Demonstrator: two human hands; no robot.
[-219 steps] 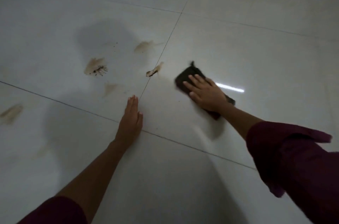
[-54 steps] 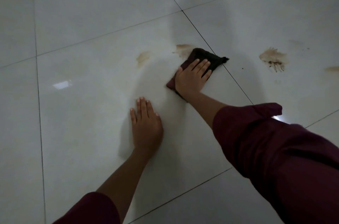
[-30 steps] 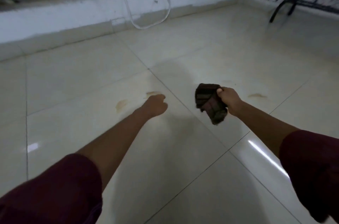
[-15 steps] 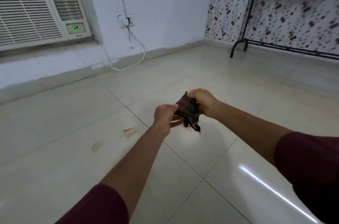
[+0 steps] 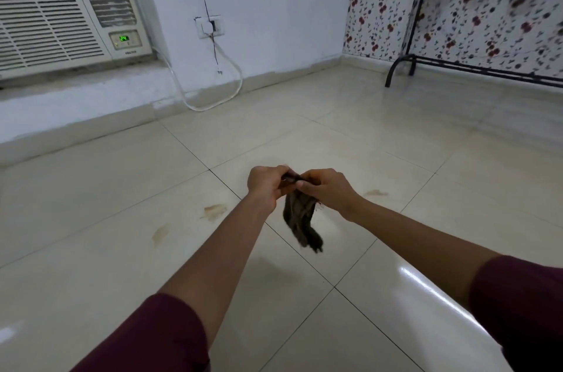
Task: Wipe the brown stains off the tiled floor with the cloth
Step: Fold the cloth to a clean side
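A dark brown cloth (image 5: 300, 219) hangs in the air above the pale tiled floor (image 5: 396, 143). My left hand (image 5: 265, 182) and my right hand (image 5: 327, 189) both pinch its top edge, close together. Its lower end dangles free. Brown stains lie on the tiles: one (image 5: 214, 210) just left of my left forearm, a fainter one (image 5: 160, 233) further left, and a small one (image 5: 376, 193) to the right of my right wrist.
A window air conditioner (image 5: 61, 9) sits low in the far wall at left, with a white cable loop (image 5: 213, 97) drooping to the floor. A black metal rack base (image 5: 457, 70) stands along the patterned wall at right.
The cloth came off the floor, where my right hand was wiping. My left hand left the tile and took hold of the cloth too. The view rose toward the wall.
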